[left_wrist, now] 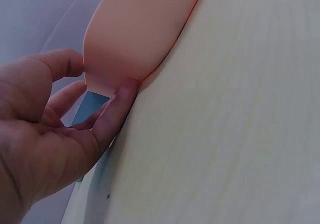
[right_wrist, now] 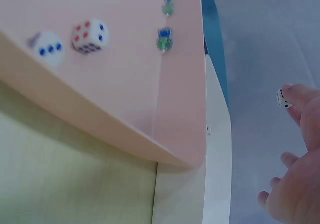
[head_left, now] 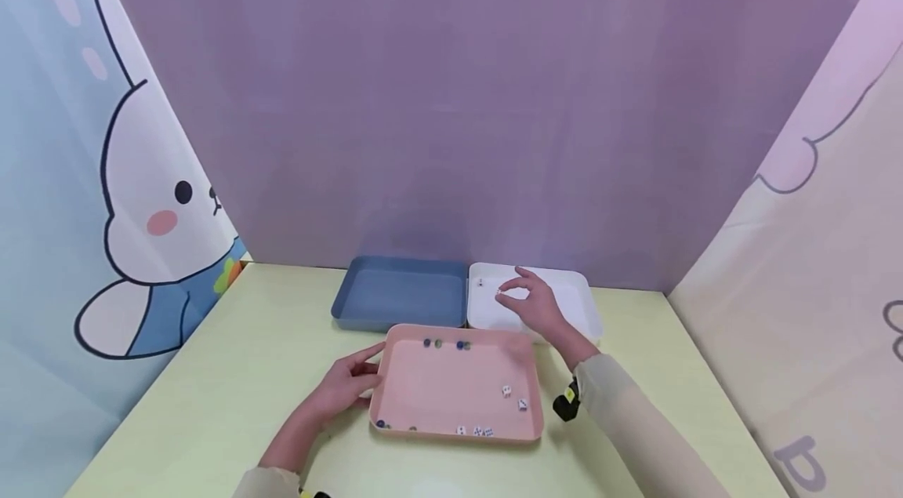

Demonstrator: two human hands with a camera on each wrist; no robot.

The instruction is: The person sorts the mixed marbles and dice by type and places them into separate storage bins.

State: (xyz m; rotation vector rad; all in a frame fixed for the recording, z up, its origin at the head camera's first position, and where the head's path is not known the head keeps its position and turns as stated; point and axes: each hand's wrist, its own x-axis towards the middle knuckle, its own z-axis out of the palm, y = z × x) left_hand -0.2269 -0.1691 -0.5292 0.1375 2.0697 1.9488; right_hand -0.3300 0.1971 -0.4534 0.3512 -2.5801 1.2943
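A pink tray (head_left: 444, 388) sits at the front, with my left hand (head_left: 346, 384) holding its left side; in the left wrist view the fingertips (left_wrist: 72, 64) meet the tray's edge. Between thumb and forefinger of my right hand (head_left: 539, 311) is a white die (right_wrist: 282, 99), pinched over the white tray (head_left: 574, 302). Another die (head_left: 480, 283) lies in that tray's left part. In the pink tray, several dice (right_wrist: 91, 36) are spread on the right and along the front. Glass marbles (head_left: 426, 343) lie near its back wall, others (head_left: 381, 424) in the front left corner.
A blue tray (head_left: 398, 294) stands behind the pink one, side by side with the white tray. All rest on a pale wooden table (head_left: 233, 372). A purple curtain (head_left: 451, 106) hangs at the back, and printed curtains flank both sides.
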